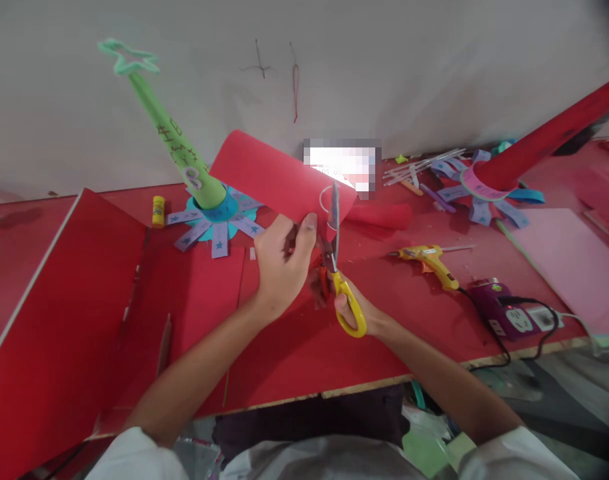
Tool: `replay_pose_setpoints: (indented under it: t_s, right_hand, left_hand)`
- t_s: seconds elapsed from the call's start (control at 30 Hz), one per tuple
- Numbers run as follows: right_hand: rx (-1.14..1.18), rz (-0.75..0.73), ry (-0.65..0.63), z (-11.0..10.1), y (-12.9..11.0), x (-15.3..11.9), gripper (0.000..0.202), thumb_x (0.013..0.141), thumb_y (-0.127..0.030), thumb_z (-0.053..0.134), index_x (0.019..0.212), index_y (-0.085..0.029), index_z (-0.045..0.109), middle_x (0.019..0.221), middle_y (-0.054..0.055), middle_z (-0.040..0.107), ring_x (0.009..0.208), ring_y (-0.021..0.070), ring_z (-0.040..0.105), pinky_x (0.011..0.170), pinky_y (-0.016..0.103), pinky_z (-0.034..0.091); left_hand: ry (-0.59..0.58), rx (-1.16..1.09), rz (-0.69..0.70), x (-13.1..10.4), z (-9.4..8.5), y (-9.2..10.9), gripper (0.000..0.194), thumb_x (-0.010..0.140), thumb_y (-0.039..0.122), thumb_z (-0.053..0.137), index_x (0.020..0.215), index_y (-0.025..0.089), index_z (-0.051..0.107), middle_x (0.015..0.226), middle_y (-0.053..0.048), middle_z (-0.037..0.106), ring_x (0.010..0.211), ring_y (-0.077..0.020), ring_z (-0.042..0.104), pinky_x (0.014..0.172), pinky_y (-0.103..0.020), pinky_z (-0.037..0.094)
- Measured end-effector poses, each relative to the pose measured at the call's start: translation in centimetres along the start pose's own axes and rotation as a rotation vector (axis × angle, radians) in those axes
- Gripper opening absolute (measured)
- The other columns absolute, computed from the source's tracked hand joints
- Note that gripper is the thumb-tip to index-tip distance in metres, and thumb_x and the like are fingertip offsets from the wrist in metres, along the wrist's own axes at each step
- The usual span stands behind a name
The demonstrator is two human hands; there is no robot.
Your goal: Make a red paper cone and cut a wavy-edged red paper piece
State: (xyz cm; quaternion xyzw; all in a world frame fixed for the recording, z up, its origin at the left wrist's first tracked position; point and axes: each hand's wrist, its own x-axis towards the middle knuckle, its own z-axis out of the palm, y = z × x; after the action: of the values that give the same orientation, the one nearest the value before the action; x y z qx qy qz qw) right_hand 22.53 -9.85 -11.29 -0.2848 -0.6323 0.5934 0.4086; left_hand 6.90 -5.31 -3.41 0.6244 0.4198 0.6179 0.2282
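Note:
My left hand pinches the lower edge of a curled sheet of red paper, which is raised above the table. A white curved line shows near the paper's right end. My right hand is closed on the handles of scissors with one yellow and one orange-red handle. Their blades point up and lie at the paper's right end, close to the white line. Behind the paper, a rolled red piece rests on the table.
The red table holds a green cone, a glue stick, a red cone, a yellow glue gun, a purple power socket with cables, and pink sheets. A large red board stands at left.

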Motion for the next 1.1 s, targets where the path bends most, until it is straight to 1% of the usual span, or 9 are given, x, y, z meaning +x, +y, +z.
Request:
replay_pose_setpoints:
  t_s: [0.1,0.17,0.33,0.43,0.57,0.67,0.8,0.93,1.1]
  right_hand:
    - [-0.007,-0.008,0.012,0.1,-0.1,0.1,0.074,0.092,-0.097,0.045,0.106,-0.025,0.052,0.091,0.003,0.056,0.071,0.0170,0.047,0.063,0.033,0.043]
    - [-0.010,-0.013,0.009,0.1,0.1,0.1,0.074,0.092,-0.097,0.045,0.106,-0.025,0.052,0.089,0.001,0.055,0.069,0.0166,0.045,0.061,0.033,0.042]
    - [0.018,-0.046,-0.020,0.1,0.5,-0.1,0.072,0.093,-0.094,0.047,0.109,-0.024,0.053,0.090,0.001,0.054,0.067,0.0150,0.045,0.058,0.032,0.040]
    - [0.024,-0.063,0.002,0.2,0.4,0.0,0.071,0.094,-0.093,0.048,0.108,-0.024,0.054,0.091,0.001,0.055,0.067,0.0151,0.044,0.059,0.032,0.041]
    - [0.033,-0.048,0.065,0.5,0.3,0.1,0.074,0.089,-0.097,0.050,0.105,-0.025,0.054,0.087,0.001,0.053,0.068,0.0157,0.043,0.061,0.032,0.042]
    - [0.054,-0.010,0.068,0.5,0.5,0.0,0.078,0.087,-0.099,0.049,0.106,-0.024,0.055,0.087,0.000,0.051,0.067,0.0152,0.042,0.059,0.031,0.039]
    - [0.042,0.039,0.077,0.2,1.0,-0.3,0.081,0.085,-0.101,0.049,0.106,-0.023,0.057,0.087,0.000,0.049,0.067,0.0151,0.042,0.057,0.031,0.037]
    - [0.040,0.028,0.089,0.0,1.4,-0.5,0.080,0.085,-0.100,0.049,0.105,-0.023,0.057,0.090,0.002,0.051,0.069,0.0160,0.044,0.057,0.031,0.038]
    - [0.060,0.012,0.091,-0.1,1.3,-0.3,0.076,0.087,-0.096,0.054,0.106,-0.023,0.058,0.093,0.002,0.051,0.072,0.0156,0.045,0.056,0.029,0.038]
  left_hand:
    - [0.009,-0.017,-0.026,-0.2,0.1,-0.1,0.044,0.111,0.050,0.059,0.078,0.022,0.051,0.058,0.006,0.052,0.048,-0.0078,0.046,0.051,-0.028,0.033]
    - [0.019,-0.029,-0.033,-0.2,0.1,-0.2,0.044,0.111,0.051,0.059,0.078,0.022,0.053,0.058,0.006,0.053,0.048,-0.0079,0.046,0.050,-0.027,0.034]
    - [0.062,-0.046,0.004,-0.1,0.1,-0.2,0.044,0.110,0.050,0.061,0.077,0.022,0.056,0.056,0.006,0.055,0.046,-0.0082,0.047,0.050,-0.026,0.035]
    - [0.056,-0.054,0.006,-0.1,0.2,0.0,0.044,0.110,0.050,0.062,0.076,0.021,0.056,0.055,0.006,0.053,0.046,-0.0079,0.046,0.050,-0.025,0.035]
    - [0.037,-0.088,0.026,-0.1,0.4,0.3,0.041,0.111,0.045,0.061,0.077,0.022,0.058,0.054,0.007,0.051,0.046,-0.0081,0.048,0.051,-0.024,0.039]
    - [0.033,-0.084,0.003,-0.4,0.4,0.2,0.041,0.110,0.046,0.061,0.077,0.022,0.058,0.056,0.006,0.054,0.047,-0.0086,0.049,0.050,-0.025,0.039]
    - [0.030,-0.054,-0.035,-0.7,0.4,-0.1,0.046,0.108,0.046,0.064,0.071,0.022,0.053,0.056,0.006,0.053,0.047,-0.0090,0.047,0.050,-0.028,0.036]
    - [0.019,-0.011,-0.062,-0.7,0.2,-0.1,0.052,0.107,0.045,0.066,0.064,0.021,0.048,0.053,0.005,0.049,0.048,-0.0093,0.045,0.051,-0.030,0.033]
    - [-0.022,-0.002,-0.051,-0.4,-0.3,0.3,0.064,0.108,0.055,0.061,0.058,0.020,0.042,0.049,0.005,0.041,0.047,-0.0092,0.039,0.051,-0.033,0.029]
